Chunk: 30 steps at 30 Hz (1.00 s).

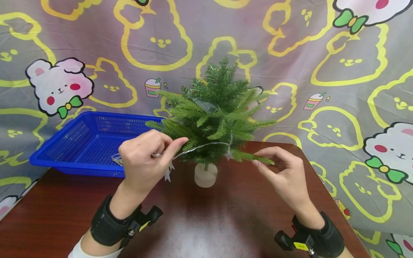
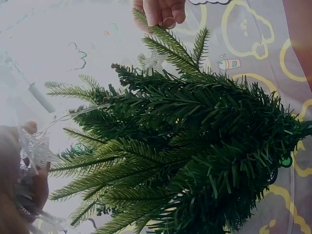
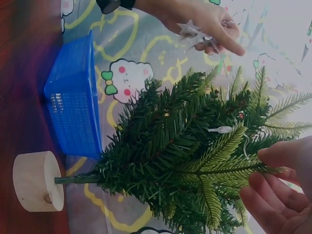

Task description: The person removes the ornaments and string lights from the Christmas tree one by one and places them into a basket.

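Observation:
A small artificial Christmas tree [image 1: 216, 114] stands upright on a round pale wooden base [image 1: 205, 178]. On its left side my left hand [image 1: 142, 154] grips a bundled string of star lights [image 3: 195, 38], with clear stars hanging below the fist. From there the thin clear wire [image 1: 203, 144] runs across the tree's front to the right, where one star [image 1: 229, 154] hangs near a lower branch. My right hand [image 1: 285, 172] pinches the tip of that lower right branch [image 1: 253, 156] between thumb and fingers. Part of the light bundle is hidden inside the left hand.
A blue plastic basket [image 1: 90, 172] sits at the left on the brown table [image 1: 206, 229], with a few small items inside near its front right. Behind the table hangs a grey cloth [image 1: 284, 64] printed with yellow outlines and white cartoon animals.

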Tool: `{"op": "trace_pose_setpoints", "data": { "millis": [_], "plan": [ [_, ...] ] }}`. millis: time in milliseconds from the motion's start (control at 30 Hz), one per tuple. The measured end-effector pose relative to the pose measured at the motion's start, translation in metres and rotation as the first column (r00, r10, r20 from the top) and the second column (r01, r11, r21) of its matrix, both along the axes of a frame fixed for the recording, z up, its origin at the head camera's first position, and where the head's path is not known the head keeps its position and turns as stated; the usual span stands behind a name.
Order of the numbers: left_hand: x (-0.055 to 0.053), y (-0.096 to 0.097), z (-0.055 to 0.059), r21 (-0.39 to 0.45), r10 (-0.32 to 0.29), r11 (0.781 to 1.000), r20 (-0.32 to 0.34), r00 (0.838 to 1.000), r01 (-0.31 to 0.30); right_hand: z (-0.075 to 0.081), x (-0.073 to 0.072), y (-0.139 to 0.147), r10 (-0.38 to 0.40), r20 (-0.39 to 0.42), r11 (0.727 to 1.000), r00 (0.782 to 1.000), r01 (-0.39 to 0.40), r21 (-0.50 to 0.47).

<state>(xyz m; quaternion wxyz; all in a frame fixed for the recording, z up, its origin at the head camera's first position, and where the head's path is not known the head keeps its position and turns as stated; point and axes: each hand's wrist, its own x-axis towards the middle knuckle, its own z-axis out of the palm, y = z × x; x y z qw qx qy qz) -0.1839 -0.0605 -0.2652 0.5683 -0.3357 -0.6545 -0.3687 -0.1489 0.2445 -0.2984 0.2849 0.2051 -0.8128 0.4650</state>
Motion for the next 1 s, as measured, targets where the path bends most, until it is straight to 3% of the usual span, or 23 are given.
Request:
{"op": "trace_pose_setpoints", "data": {
  "millis": [167, 333, 567, 833, 1000],
  "plan": [
    [-0.002, -0.002, -0.002, -0.027, -0.019, 0.999, 0.034, 0.999, 0.020, -0.001, 0.001, -0.003, 0.010, 0.006, 1.000, 1.000, -0.009, -0.009],
    [-0.001, -0.004, -0.003, -0.075, 0.020, 0.997, 0.073, 0.997, -0.014, -0.003, 0.002, -0.005, 0.025, -0.031, 1.000, 0.999, -0.025, -0.001],
    [-0.001, -0.008, -0.006, -0.142, 0.033, 0.990, 0.189, 0.981, -0.006, -0.004, 0.002, -0.007, 0.065, -0.068, 0.998, 0.996, -0.066, -0.003],
    [0.000, -0.006, -0.004, -0.166, 0.149, 0.978, 0.141, 0.979, -0.125, -0.004, 0.004, -0.013, 0.071, -0.103, 0.997, 0.992, -0.070, 0.016],
    [-0.001, -0.006, -0.004, -0.135, 0.172, 0.979, 0.153, 0.973, -0.152, -0.006, 0.003, -0.018, 0.116, -0.155, 0.993, 0.981, -0.116, 0.007]
  ]
}}
